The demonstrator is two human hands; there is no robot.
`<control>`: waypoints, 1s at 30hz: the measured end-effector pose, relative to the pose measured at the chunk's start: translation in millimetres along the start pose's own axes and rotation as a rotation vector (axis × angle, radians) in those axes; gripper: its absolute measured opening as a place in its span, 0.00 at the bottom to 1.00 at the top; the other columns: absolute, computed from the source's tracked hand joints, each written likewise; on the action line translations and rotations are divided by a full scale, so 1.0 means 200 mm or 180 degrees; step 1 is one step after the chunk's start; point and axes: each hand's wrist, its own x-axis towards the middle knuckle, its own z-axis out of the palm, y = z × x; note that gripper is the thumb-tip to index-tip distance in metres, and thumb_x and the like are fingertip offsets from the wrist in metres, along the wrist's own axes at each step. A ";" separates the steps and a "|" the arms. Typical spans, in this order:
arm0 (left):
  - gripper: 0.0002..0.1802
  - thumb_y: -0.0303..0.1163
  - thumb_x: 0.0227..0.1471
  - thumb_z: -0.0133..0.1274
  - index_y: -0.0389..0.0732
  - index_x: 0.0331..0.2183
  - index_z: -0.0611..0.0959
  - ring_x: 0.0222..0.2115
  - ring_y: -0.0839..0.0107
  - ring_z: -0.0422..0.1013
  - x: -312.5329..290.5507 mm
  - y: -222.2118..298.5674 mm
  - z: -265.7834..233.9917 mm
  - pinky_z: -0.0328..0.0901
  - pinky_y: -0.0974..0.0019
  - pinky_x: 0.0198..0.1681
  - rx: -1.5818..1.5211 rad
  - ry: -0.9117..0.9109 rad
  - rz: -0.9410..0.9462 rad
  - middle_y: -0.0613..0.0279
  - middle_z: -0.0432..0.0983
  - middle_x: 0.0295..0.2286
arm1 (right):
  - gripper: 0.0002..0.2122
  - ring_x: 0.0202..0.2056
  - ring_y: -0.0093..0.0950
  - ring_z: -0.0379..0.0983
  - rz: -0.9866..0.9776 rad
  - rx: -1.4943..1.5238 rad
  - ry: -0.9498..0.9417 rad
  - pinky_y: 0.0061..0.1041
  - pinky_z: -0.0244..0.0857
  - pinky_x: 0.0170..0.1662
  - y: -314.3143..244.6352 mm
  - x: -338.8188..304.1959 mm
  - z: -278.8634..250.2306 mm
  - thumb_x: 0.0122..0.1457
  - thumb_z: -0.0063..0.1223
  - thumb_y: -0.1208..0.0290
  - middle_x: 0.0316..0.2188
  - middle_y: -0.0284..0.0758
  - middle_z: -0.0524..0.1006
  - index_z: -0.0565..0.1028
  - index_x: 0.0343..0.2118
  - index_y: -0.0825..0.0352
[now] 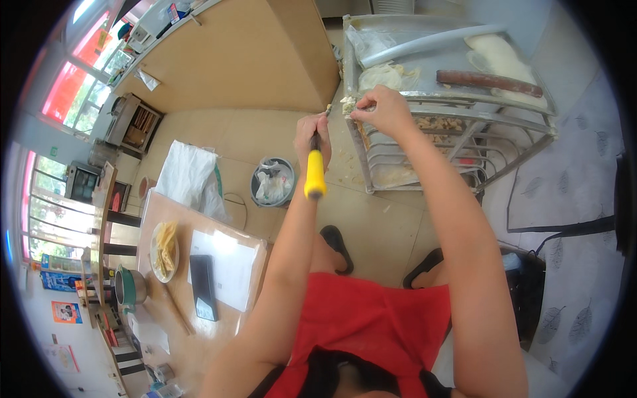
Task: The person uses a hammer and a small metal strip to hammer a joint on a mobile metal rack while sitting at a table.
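My left hand (309, 136) is wrapped round a screwdriver-like tool (314, 174) with a yellow and black handle. The handle's end points back toward me, and a small pale lump sits by its far tip. My right hand (385, 109) is closed in a pinch at the left corner of a metal rack (458, 99). Whitish, crumbly residue (348, 105) clings to that corner beside my fingertips. What lies between the fingers is too small to make out. A dough-like lump (383, 77) rests on the rack's top tray just beyond this hand.
On the rack lie a brown rod (489, 82), a long white roll (431, 44) and a pale sheet (497, 56); brown pieces fill a lower shelf. A lined bin (273, 182) stands on the floor. Left, a table (225, 222) holds a plate of food (165, 252) and a phone (203, 287).
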 end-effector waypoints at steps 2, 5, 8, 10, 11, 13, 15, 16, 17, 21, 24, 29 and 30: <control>0.03 0.22 0.52 0.55 0.36 0.27 0.79 0.32 0.62 0.75 0.01 0.03 -0.01 0.69 0.65 0.36 -0.0171 -0.0075 0.0296 0.53 0.79 0.32 | 0.15 0.35 0.37 0.76 -0.0053 -0.0046 0.0049 0.32 0.69 0.39 0.02 0.00 0.00 0.40 0.69 0.57 0.32 0.38 0.78 0.82 0.26 0.62; 0.03 0.21 0.51 0.56 0.36 0.26 0.79 0.32 0.62 0.75 0.03 0.14 -0.02 0.69 0.66 0.36 -0.0261 -0.0354 0.0552 0.54 0.79 0.32 | 0.15 0.35 0.36 0.76 0.0043 0.0125 0.0110 0.32 0.69 0.39 0.06 -0.01 0.00 0.40 0.68 0.57 0.32 0.38 0.78 0.81 0.26 0.62; 0.04 0.19 0.48 0.57 0.36 0.26 0.78 0.31 0.59 0.74 0.06 0.15 -0.05 0.69 0.64 0.36 -0.0113 -0.0588 0.0706 0.54 0.79 0.31 | 0.15 0.35 0.36 0.77 -0.0029 0.0030 0.0065 0.31 0.69 0.39 0.02 -0.01 0.00 0.40 0.68 0.57 0.32 0.38 0.78 0.81 0.26 0.63; 0.04 0.19 0.46 0.57 0.36 0.26 0.77 0.31 0.58 0.73 0.07 0.14 -0.05 0.69 0.63 0.35 0.0003 -0.0650 0.0886 0.54 0.78 0.31 | 0.14 0.31 0.33 0.76 -0.0143 -0.0052 0.0224 0.29 0.69 0.36 0.02 -0.01 0.02 0.40 0.69 0.59 0.28 0.37 0.78 0.81 0.25 0.64; 0.05 0.19 0.46 0.57 0.37 0.26 0.77 0.31 0.57 0.72 0.07 0.14 -0.04 0.68 0.61 0.35 0.0054 -0.0644 0.0980 0.54 0.77 0.31 | 0.14 0.29 0.32 0.76 -0.0198 -0.0095 0.0305 0.28 0.69 0.35 0.02 0.00 0.03 0.40 0.70 0.60 0.26 0.36 0.77 0.81 0.25 0.65; 0.06 0.19 0.45 0.57 0.37 0.26 0.76 0.32 0.56 0.72 0.07 0.12 -0.01 0.68 0.60 0.34 0.0282 -0.0677 0.1098 0.54 0.76 0.30 | 0.14 0.29 0.32 0.76 -0.0126 -0.0040 0.0278 0.28 0.69 0.35 0.03 0.00 0.01 0.40 0.69 0.60 0.26 0.36 0.77 0.81 0.25 0.65; 0.06 0.19 0.44 0.57 0.38 0.26 0.76 0.32 0.56 0.71 0.08 0.07 0.03 0.67 0.60 0.35 0.0599 -0.0751 0.1121 0.54 0.76 0.30 | 0.14 0.31 0.34 0.76 -0.0002 0.0026 0.0199 0.30 0.69 0.36 0.03 0.00 0.00 0.40 0.69 0.59 0.28 0.37 0.77 0.81 0.25 0.64; 0.05 0.18 0.46 0.56 0.37 0.26 0.76 0.31 0.56 0.71 0.09 0.01 0.01 0.67 0.59 0.35 0.0618 -0.0905 0.0933 0.54 0.76 0.30 | 0.14 0.33 0.35 0.76 0.0046 0.0077 0.0116 0.31 0.69 0.37 0.01 0.00 0.00 0.40 0.68 0.58 0.29 0.38 0.78 0.81 0.26 0.64; 0.05 0.19 0.46 0.56 0.37 0.26 0.76 0.31 0.57 0.71 0.06 -0.02 -0.01 0.67 0.59 0.35 0.0531 -0.0627 0.0752 0.54 0.76 0.30 | 0.14 0.35 0.36 0.76 0.0094 0.0129 0.0034 0.32 0.69 0.38 -0.01 0.01 0.01 0.40 0.68 0.58 0.31 0.38 0.78 0.81 0.26 0.63; 0.04 0.19 0.48 0.56 0.36 0.25 0.77 0.32 0.59 0.73 0.02 0.09 0.01 0.68 0.61 0.36 -0.0067 -0.0255 0.0544 0.55 0.77 0.30 | 0.12 0.33 0.35 0.76 -0.0237 -0.0067 0.0168 0.31 0.69 0.38 0.05 -0.02 0.02 0.41 0.67 0.62 0.29 0.38 0.77 0.81 0.26 0.63; 0.04 0.19 0.47 0.57 0.35 0.26 0.78 0.33 0.58 0.74 0.05 0.19 -0.01 0.69 0.63 0.36 -0.0267 -0.0646 0.0871 0.54 0.78 0.31 | 0.09 0.31 0.33 0.77 -0.0239 0.0009 0.0257 0.28 0.70 0.37 0.05 0.00 0.01 0.42 0.65 0.67 0.27 0.37 0.77 0.81 0.26 0.64; 0.05 0.18 0.45 0.57 0.36 0.26 0.77 0.32 0.56 0.73 0.09 0.21 -0.03 0.69 0.61 0.35 -0.0093 -0.0902 0.1093 0.55 0.77 0.31 | 0.08 0.31 0.32 0.77 -0.0357 -0.0002 0.0286 0.27 0.70 0.37 0.06 -0.01 0.02 0.42 0.63 0.70 0.27 0.36 0.77 0.81 0.28 0.64; 0.05 0.18 0.45 0.57 0.36 0.26 0.77 0.32 0.56 0.73 0.10 0.20 -0.03 0.69 0.61 0.35 -0.0063 -0.0933 0.1179 0.55 0.77 0.31 | 0.09 0.31 0.32 0.77 -0.0374 -0.0026 0.0293 0.27 0.70 0.37 0.06 0.00 0.03 0.42 0.64 0.70 0.27 0.36 0.77 0.80 0.28 0.64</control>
